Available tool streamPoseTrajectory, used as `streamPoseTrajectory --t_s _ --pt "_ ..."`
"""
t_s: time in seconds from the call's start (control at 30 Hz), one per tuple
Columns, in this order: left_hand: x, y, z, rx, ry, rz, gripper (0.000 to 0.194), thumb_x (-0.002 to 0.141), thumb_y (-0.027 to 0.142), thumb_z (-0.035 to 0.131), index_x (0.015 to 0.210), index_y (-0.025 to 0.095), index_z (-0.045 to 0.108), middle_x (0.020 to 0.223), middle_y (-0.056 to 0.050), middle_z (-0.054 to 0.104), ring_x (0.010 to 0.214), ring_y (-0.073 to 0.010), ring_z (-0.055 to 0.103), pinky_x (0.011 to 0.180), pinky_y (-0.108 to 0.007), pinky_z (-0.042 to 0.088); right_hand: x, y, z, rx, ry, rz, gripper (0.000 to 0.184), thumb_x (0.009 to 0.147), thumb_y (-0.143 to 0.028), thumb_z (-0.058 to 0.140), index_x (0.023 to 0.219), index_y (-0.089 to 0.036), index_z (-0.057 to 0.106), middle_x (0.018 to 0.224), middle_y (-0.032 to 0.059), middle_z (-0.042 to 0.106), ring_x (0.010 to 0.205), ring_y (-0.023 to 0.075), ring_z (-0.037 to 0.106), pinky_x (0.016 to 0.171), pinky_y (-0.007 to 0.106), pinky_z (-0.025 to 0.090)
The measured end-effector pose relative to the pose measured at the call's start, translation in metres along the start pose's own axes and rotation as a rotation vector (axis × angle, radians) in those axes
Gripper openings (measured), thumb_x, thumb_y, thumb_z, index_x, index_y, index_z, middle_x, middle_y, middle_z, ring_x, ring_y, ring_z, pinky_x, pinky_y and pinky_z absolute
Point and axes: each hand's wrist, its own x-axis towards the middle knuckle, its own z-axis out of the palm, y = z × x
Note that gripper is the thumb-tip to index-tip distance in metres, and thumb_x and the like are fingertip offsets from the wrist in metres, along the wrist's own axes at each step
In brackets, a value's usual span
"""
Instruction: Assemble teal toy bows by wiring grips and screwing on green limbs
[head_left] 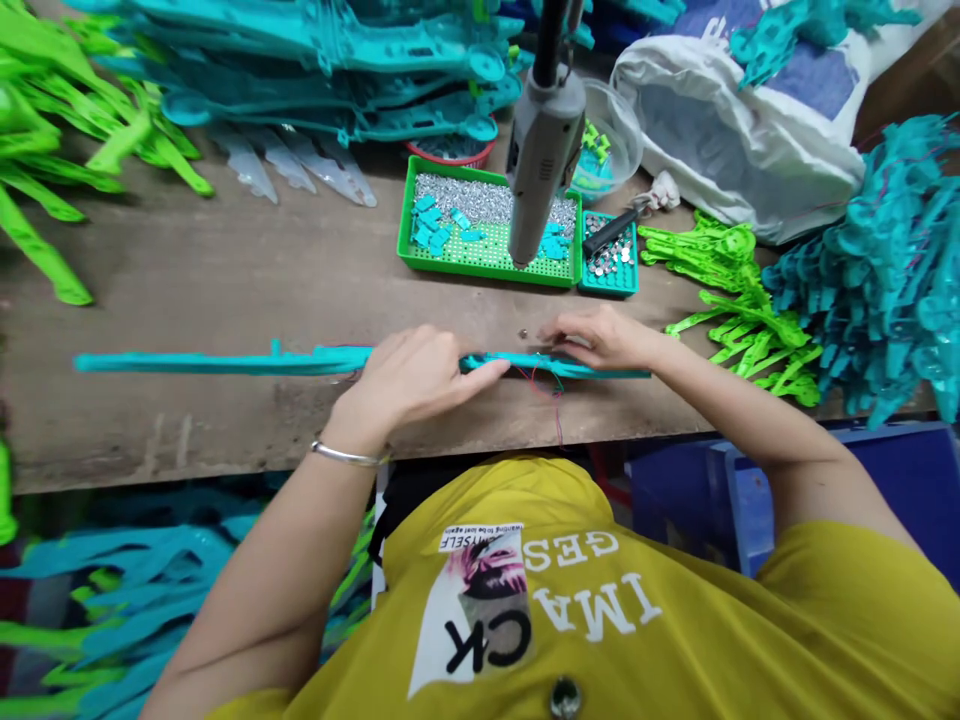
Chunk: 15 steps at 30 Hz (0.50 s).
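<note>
A long, narrow teal plastic part (210, 364) lies lengthwise along the front of the bench. My left hand (412, 375) is closed over its middle, with the thumb stretched along it to the right. Thin red and dark wires (556, 398) come out of the part just right of that thumb and hang toward the bench edge. Over the part's right section, my right hand (604, 338) has its fingers curled together; what they pinch, if anything, is hidden. A small round metal piece (523, 333) rests on the bench beside the right fingertips.
A grey electric screwdriver (546, 160) hangs above the bench. Behind the part stand a green tray (487, 270) of screws and teal pieces, and a small teal tray (609, 288) of metal discs. Teal parts (892, 270) and lime-green parts (750, 300) are piled right.
</note>
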Motion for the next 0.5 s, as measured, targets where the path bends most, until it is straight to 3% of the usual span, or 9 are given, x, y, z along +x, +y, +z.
streamPoseTrajectory --t_s 0.07,0.13,0.23,0.3,0.4,0.5 --pt "0.006 0.001 -0.01 0.05 -0.087 -0.062 0.078 0.092 0.079 0.029 0.083 0.021 0.081 0.086 -0.018 0.078 0.091 -0.0367 0.073 0.073 -0.04 0.048 0.002 0.001 -0.017 -0.003 0.049 0.124 0.022 0.099 -0.025 0.054 0.111 -0.016 0.069 0.103 0.009 0.078 0.092 0.0198 0.073 0.082 0.032 0.054" --pt "0.012 0.001 -0.018 0.065 -0.132 -0.081 0.084 0.093 0.079 0.021 0.076 0.019 0.077 0.088 -0.022 0.077 0.091 -0.0377 0.073 0.07 -0.039 0.046 0.001 -0.003 -0.034 -0.001 0.06 0.239 0.023 0.097 -0.029 0.058 0.11 -0.015 0.071 0.103 0.0089 0.078 0.091 0.0194 0.072 0.082 0.03 0.051" --pt "0.018 0.003 -0.024 0.061 -0.171 -0.094 0.082 0.093 0.077 0.021 0.078 0.018 0.076 0.094 -0.023 0.077 0.094 -0.039 0.073 0.069 -0.039 0.044 -0.005 -0.017 -0.048 0.0 -0.149 0.361 0.036 0.09 -0.043 0.072 0.112 -0.014 0.071 0.1 0.0085 0.078 0.086 0.0193 0.07 0.073 0.027 0.046" --pt "0.021 0.007 -0.024 0.058 -0.171 -0.091 0.081 0.094 0.075 0.019 0.081 0.019 0.076 0.097 -0.023 0.077 0.096 -0.0407 0.073 0.07 -0.039 0.045 -0.008 -0.024 -0.048 -0.066 -0.267 0.44 0.037 0.087 -0.04 0.076 0.115 -0.015 0.071 0.096 0.0075 0.077 0.08 0.0183 0.067 0.067 0.026 0.04" --pt "0.02 0.013 -0.021 0.083 -0.145 -0.066 0.08 0.096 0.072 0.017 0.084 0.019 0.076 0.099 -0.024 0.077 0.101 -0.0436 0.072 0.076 -0.043 0.049 -0.012 -0.031 -0.042 -0.177 -0.323 0.503 0.025 0.088 -0.024 0.072 0.112 -0.016 0.073 0.093 0.0079 0.077 0.078 0.0176 0.065 0.065 0.026 0.034" --pt "0.012 0.011 -0.012 0.054 -0.11 0.046 0.073 0.098 0.07 0.024 0.111 0.019 0.075 0.114 -0.02 0.075 0.11 -0.0412 0.07 0.087 -0.046 0.052 -0.021 -0.034 -0.036 -0.235 -0.311 0.452 0.023 0.089 -0.021 0.071 0.111 -0.016 0.074 0.092 0.0084 0.077 0.079 0.0187 0.065 0.067 0.027 0.035"
